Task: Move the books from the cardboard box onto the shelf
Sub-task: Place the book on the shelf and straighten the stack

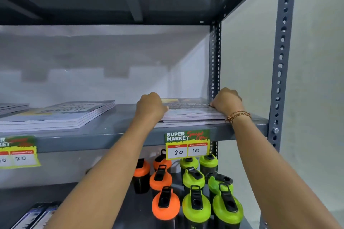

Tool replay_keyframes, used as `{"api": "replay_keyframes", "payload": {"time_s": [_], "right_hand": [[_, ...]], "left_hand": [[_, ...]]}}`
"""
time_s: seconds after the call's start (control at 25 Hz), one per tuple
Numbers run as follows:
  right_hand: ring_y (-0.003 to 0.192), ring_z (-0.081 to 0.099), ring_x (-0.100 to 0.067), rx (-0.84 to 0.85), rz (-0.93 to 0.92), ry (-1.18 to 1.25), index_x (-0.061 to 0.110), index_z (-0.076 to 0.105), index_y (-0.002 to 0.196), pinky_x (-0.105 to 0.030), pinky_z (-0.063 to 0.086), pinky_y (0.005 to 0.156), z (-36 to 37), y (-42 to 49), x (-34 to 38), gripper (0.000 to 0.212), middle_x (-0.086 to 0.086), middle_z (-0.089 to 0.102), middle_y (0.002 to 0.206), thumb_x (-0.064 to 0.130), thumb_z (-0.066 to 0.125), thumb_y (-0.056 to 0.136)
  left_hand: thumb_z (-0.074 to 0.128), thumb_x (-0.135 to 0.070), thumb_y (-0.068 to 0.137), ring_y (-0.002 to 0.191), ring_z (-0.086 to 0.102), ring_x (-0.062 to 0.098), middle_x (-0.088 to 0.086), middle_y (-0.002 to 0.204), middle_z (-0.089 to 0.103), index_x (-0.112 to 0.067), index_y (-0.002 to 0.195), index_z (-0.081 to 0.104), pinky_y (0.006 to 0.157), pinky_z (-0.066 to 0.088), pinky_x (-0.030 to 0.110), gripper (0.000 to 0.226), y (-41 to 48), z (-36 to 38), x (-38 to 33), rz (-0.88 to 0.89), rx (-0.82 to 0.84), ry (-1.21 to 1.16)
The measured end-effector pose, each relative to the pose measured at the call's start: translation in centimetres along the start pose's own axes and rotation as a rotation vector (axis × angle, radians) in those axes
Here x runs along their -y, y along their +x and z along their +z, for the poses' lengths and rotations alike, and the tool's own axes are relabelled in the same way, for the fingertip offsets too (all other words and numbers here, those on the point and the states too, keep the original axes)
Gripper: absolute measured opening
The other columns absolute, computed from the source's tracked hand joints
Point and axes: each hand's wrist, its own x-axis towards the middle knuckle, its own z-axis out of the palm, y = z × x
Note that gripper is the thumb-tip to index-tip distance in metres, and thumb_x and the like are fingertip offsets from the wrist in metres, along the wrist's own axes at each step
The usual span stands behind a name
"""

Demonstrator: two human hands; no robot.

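Bright even light, soft shadows, wide-angle bending at edges, slightly blurred

orange-lidded bottles [160, 180] beside green-lidded bottles [204, 188] (lower tier), under a price tag [187, 144] reading 20, 10.

Glossy paper books [189, 111], painted grey metal shelf [115, 135]

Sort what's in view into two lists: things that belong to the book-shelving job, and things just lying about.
Part of the job:
- stack of books held at both ends
- left hand
- right hand
- shelf
- shelved books to the left

Just lying about:
- orange-lidded bottles
- green-lidded bottles
- price tag
- bracelet
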Motion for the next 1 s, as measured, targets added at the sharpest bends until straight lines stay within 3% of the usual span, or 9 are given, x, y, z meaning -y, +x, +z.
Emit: {"api": "replay_keyframes", "payload": {"time_s": [0.12,0.2,0.28,0.36,0.48,0.6,0.8,0.88,1.0], "right_hand": [[0.097,0.059,-0.035,-0.078,-0.063,0.016,-0.002,0.06,0.098,-0.032,0.049,0.08,0.1,-0.9,-0.5,0.018,-0.025,0.063,0.106,0.011,0.059,0.087],[0.089,0.061,-0.035,-0.08,-0.091,0.049,-0.003,0.063,0.09,-0.029,0.046,0.07,-0.7,-1.7,-1.0,0.02,-0.023,0.067,0.093,0.017,0.062,0.086],[0.071,0.056,-0.031,0.003,-0.115,0.095,-0.004,0.065,0.079,-0.024,0.04,0.056,-1.6,-2.9,-1.5,0.036,-0.016,0.06,0.068,0.031,0.066,0.084],[0.061,0.047,-0.024,0.098,-0.17,0.128,-0.009,0.067,0.078,-0.026,0.034,0.05,-2.5,-4.2,-2.2,0.055,-0.016,0.052,0.059,0.046,0.068,0.08],[0.063,0.048,-0.023,0.178,-0.259,0.13,-0.007,0.068,0.092,-0.03,0.035,0.057,-3.3,-5.6,-3.1,0.061,-0.028,0.063,0.076,0.05,0.072,0.073],[0.086,0.062,-0.04,0.118,-0.314,0.149,-0.007,0.068,0.092,-0.033,0.043,0.061,-3.3,-5.8,-3.3,0.053,-0.028,0.07,0.096,0.041,0.077,0.072],[0.097,0.063,-0.037,0.049,-0.311,0.149,-0.003,0.072,0.09,-0.047,0.053,0.083,-3.0,-6.2,-3.5,0.047,-0.025,0.071,0.1,0.041,0.078,0.071],[0.099,0.064,-0.032,-0.026,-0.307,0.167,0.005,0.076,0.089,-0.038,0.054,0.088,-2.9,-6.5,-4.1,0.034,-0.018,0.074,0.1,0.036,0.078,0.074],[0.103,0.063,-0.024,-0.079,-0.285,0.195,0.013,0.075,0.098,-0.022,0.045,0.085,-2.9,-6.7,-4.7,0.026,-0.008,0.075,0.105,0.027,0.078,0.076]], "left_hand": [[0.065,-0.029,0.086,0.064,0.049,0.029,0.011,0.059,0.047,-0.012,0.048,0.033,0.047,0.035,0.028,0.053,-0.4,-0.2,0.4,-0.005,-0.016,-0.028],[0.064,-0.033,0.087,0.064,0.046,0.029,0.01,0.053,0.042,-0.012,0.047,0.032,0.053,0.041,0.033,0.055,-0.7,-0.2,0.4,0.01,-0.009,-0.049],[0.063,-0.036,0.088,0.067,0.053,0.037,0.027,0.069,0.055,-0.012,0.046,0.029,0.069,0.051,0.041,0.058,-1.1,-0.1,0.3,0.036,-0.01,-0.047],[0.062,-0.037,0.088,0.061,0.053,0.036,0.032,0.08,0.054,-0.013,0.046,0.025,0.059,0.046,0.039,0.061,-1.4,0.0,0.3,0.048,-0.033,-0.034],[0.062,-0.036,0.088,0.044,0.026,0.016,0.01,0.046,0.03,-0.014,0.045,0.024,0.041,0.018,0.028,0.062,-1.5,0.1,0.7,0.052,-0.052,-0.051],[0.062,-0.035,0.089,0.044,0.025,0.013,0.001,0.045,0.025,-0.014,0.043,0.025,0.042,0.017,0.026,0.062,-1.7,0.1,0.8,0.063,-0.045,-0.065],[0.061,-0.04,0.089,0.044,0.034,0.016,0.003,0.041,0.035,-0.012,0.04,0.036,0.047,0.024,0.026,0.061,-2.5,0.0,0.9,0.083,-0.064,-0.139],[0.066,-0.046,0.083,0.069,0.061,0.023,0.012,0.062,0.067,-0.01,0.062,0.072,0.063,0.036,0.024,0.041,-3.0,-0.4,1.3,0.116,-0.056,-0.208],[0.078,-0.042,0.071,0.108,0.061,0.022,0.01,0.111,0.072,-0.01,0.108,0.073,0.078,0.039,0.021,0.049,-3.6,-0.9,1.4,0.12,-0.073,-0.23]]}}
